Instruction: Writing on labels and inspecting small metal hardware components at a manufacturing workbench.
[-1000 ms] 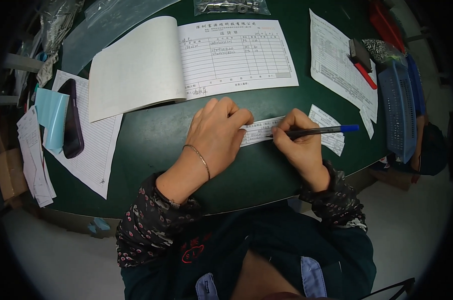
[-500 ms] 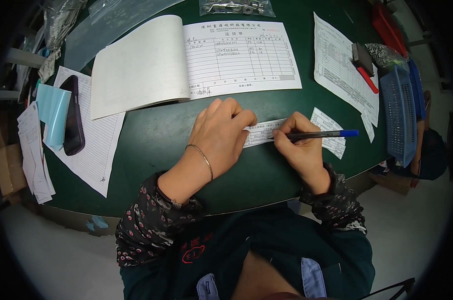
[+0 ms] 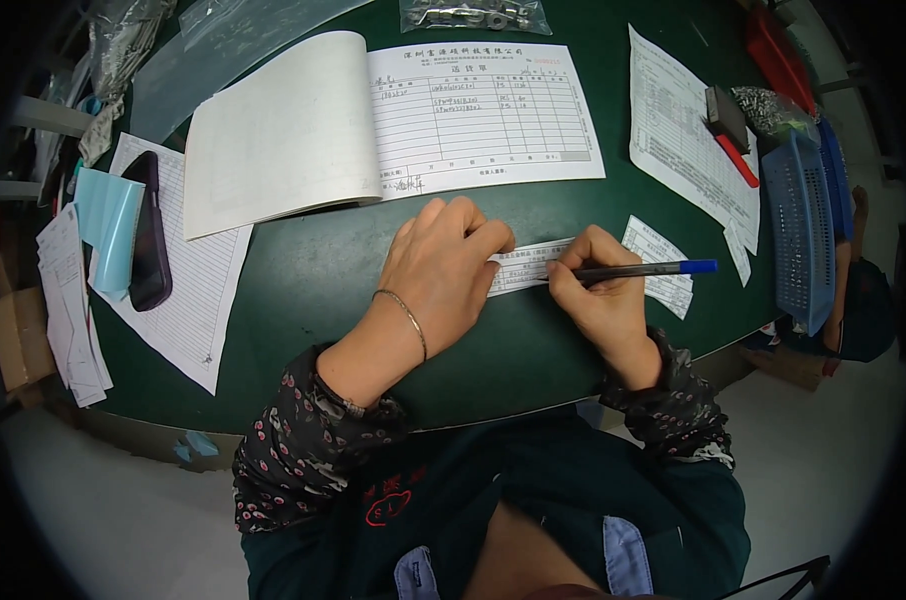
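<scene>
Pen (image 3: 623, 270): my side of the open book (image 3: 393, 120), sideways-ish, tip left
Slip (image 3: 523, 269): same side, also sideways
Left hand (image 3: 443, 265): loosely curled, touching the slip
Right hand (image 3: 607, 298): I'm pinching the pen

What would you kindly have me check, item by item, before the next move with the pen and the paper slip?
1. Pen gripped: ok, the right hand holds it between thumb and fingers.
2. Pen tip touching paper: cannot tell, too small to make out.
3. Paper slip held down: ok, the left hand rests at its left end.
4. Whole slip in sight: not ok, the hands cover parts of it.
5. Form book open: ok, its form page lies face up beyond the hands.
6. Phone clear of the hands: ok, it lies far to the left.
</scene>
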Action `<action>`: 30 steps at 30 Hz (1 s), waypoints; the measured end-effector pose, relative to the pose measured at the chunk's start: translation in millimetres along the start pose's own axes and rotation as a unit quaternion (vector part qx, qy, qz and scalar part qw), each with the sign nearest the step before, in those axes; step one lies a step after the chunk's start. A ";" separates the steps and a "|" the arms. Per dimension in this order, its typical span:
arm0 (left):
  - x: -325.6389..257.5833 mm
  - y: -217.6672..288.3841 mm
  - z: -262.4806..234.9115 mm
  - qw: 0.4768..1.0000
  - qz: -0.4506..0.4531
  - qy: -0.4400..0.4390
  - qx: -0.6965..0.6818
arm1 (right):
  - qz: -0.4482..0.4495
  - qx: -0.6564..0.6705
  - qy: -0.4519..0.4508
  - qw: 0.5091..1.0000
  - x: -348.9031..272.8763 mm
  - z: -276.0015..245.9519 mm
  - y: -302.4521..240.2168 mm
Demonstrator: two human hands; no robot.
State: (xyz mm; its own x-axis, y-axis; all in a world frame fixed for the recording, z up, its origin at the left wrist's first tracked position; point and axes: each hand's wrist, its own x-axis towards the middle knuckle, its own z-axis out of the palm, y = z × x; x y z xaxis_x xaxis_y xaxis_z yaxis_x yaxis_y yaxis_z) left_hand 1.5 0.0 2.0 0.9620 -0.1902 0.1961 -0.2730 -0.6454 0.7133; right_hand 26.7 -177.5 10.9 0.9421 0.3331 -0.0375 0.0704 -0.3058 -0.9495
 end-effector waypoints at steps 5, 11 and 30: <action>-0.4 1.4 -0.3 1.000 0.002 0.002 0.006 | -0.002 0.012 0.014 1.000 -1.5 -1.1 1.1; -3.5 0.9 1.7 1.000 0.000 -0.002 0.010 | 0.006 0.033 0.026 0.999 -4.0 -0.8 4.7; 0.0 0.5 -0.7 1.000 0.002 -0.002 -0.001 | -0.002 0.009 0.023 1.000 -0.7 0.0 2.8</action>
State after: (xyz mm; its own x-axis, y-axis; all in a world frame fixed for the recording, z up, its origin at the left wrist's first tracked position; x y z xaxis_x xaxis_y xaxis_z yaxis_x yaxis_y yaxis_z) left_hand 1.4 0.2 2.8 0.9606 -0.1963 0.1970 -0.2778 -0.6434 0.7134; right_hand 26.2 -178.6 8.2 0.9557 0.2935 -0.0202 0.0685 -0.2888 -0.9549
